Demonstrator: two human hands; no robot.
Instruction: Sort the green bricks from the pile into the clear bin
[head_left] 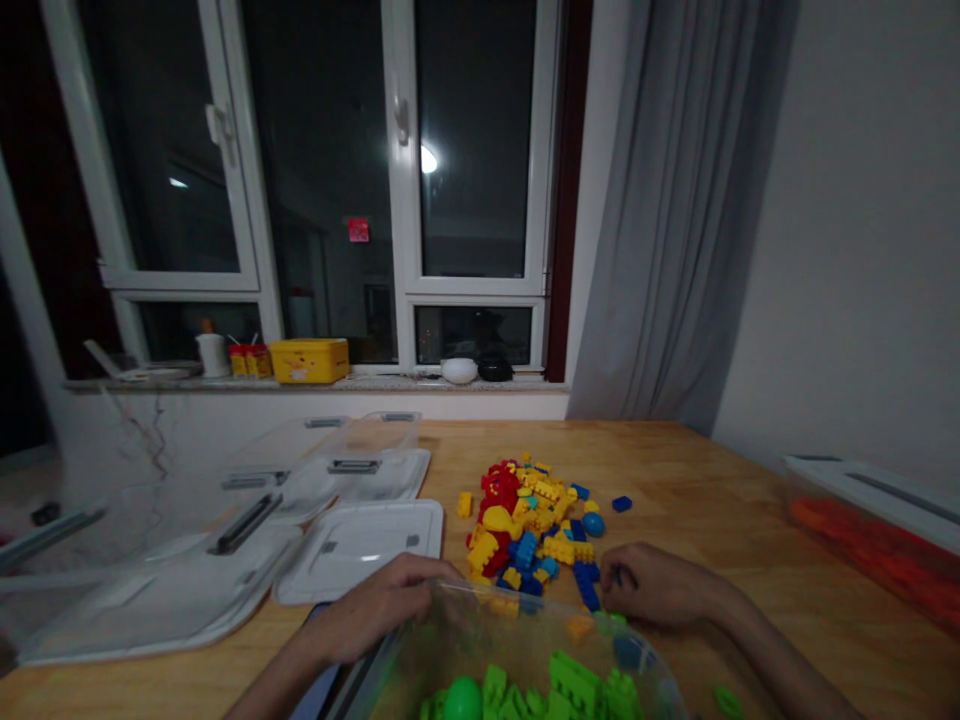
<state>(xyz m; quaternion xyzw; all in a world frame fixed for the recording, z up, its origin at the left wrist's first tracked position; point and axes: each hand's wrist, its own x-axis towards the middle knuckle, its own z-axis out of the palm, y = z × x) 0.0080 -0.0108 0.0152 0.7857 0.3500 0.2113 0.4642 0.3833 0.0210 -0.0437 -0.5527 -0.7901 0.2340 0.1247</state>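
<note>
A clear plastic box (540, 600) stands at the near edge of the view, with green building bricks (574, 685) and a green ball (463, 698) inside. My left hand (379, 608) grips its far left rim. My right hand (656, 585) is just beyond the box's far right side, beside the pile. Its fingers are curled together, and what they hold, if anything, is hard to make out. Dark blue bricks (586, 583) lie next to its fingertips. The pile mixes yellow bricks (551, 490), red pieces (501, 487) and a blue ball (593, 524).
Clear boxes and white lids (367, 535) lie on the left. A lidded box with orange-red contents (877, 550) stands at the right. A loose green piece (727, 702) lies near the right forearm. On the windowsill sits a yellow box (309, 361).
</note>
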